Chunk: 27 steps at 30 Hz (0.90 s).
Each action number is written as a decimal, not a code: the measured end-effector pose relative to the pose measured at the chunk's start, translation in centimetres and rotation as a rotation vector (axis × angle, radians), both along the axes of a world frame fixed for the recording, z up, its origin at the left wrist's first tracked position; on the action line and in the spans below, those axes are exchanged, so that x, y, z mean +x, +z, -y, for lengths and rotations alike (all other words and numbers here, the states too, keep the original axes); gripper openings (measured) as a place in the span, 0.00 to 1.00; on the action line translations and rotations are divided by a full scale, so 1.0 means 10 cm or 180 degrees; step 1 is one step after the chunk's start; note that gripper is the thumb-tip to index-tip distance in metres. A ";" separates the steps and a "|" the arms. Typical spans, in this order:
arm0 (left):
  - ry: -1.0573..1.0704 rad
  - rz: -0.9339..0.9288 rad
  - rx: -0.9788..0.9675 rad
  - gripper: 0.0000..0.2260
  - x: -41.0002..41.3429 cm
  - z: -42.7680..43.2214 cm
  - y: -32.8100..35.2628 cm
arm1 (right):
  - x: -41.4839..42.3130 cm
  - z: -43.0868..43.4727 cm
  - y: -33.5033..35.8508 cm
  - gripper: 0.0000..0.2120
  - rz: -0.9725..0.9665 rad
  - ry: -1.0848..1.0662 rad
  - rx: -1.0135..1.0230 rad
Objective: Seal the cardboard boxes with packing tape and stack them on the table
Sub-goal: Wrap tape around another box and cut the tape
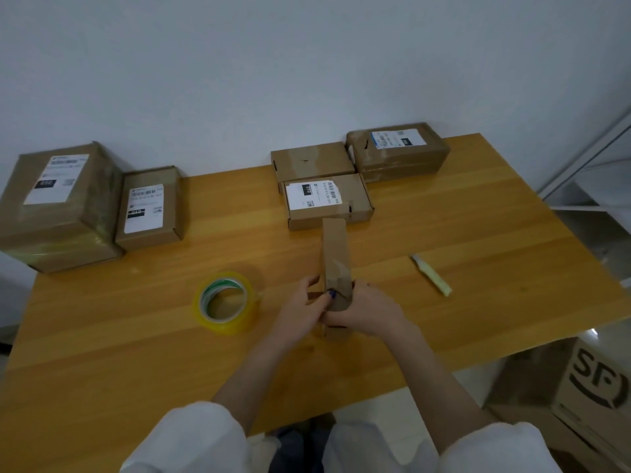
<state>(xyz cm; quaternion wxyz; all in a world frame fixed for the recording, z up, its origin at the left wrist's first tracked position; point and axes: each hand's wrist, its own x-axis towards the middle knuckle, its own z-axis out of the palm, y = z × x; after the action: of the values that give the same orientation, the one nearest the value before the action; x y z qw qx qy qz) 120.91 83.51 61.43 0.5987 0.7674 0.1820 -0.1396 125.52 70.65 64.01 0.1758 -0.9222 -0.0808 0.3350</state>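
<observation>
Both hands are gripping the narrow box point(335, 264), which is standing on edge on the table point(478, 233), just right of the tape roll point(223, 302). The left hand point(300, 314) is clasping its left face, with the thumb pressing on the near end flap; the right hand point(367, 310) is wrapping around its right side and near end. The flap is looking creased and not fully tucked.

Risks, as I am judging them:
- The box is balancing on a thin edge, so any uneven squeeze is likely to tip it toward the roll or onto the labelled box point(327, 201) lying just beyond it.
- Neither hand is holding tape, and the roll is lying flat, apart from the box. Freeing a hand to fetch it is likely to let the flap spring open.
- Pressing hard on the creased flap is risking a tear or a crushed corner, which would be leaving the seal weak.
- The cutter point(431, 274) is lying well right of the roll, so reaching across for it could be knocking the box over.

Five other boxes are waiting farther back, unstacked.
</observation>
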 end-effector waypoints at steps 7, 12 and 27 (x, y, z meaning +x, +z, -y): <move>0.0685 0.0032 0.0582 0.14 -0.12 -0.26 -0.23 | 0.10 0.06 0.22 0.49 0.0105 -0.0038 0.0131; 0.0289 0.0038 0.2809 0.24 -0.34 -0.65 -0.36 | 0.22 -0.10 0.50 0.22 0.1748 -0.0253 0.0860; 0.0162 0.0426 0.2452 0.08 -0.45 -1.12 -0.44 | -0.09 -0.81 0.44 0.15 0.0919 0.0504 0.1754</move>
<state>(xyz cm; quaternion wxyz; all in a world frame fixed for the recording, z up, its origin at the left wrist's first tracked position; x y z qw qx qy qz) 116.37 94.74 57.05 0.2806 0.9386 0.2006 0.0043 124.64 78.74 68.37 0.3790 -0.8687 -0.2641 0.1788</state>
